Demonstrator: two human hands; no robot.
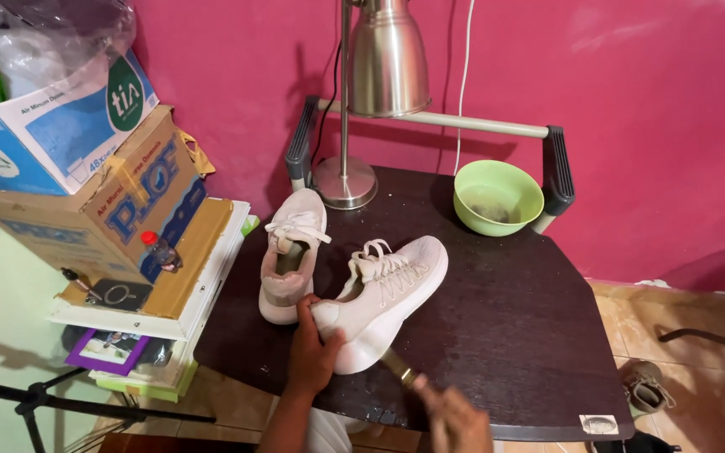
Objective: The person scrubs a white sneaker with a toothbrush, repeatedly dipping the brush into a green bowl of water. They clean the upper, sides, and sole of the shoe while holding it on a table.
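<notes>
Gripping a knit sneaker [383, 298] (heel end), left hand [312, 356].

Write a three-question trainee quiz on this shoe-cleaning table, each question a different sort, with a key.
1. True or false: the left hand grips the heel of the tilted pale knit sneaker.
2. Which thing stands at the back right of the dark wooden table? A) round green plastic bowl B) a red bucket C) a glass jar
3. Fill in: the blurred right hand holds a small ____ with a brown handle against the sneaker's sole.

Key: 1 true. 2 A. 3 brush, though blur hides its bristles. The second pale sneaker lies flat beside the silver metal lamp.
</notes>
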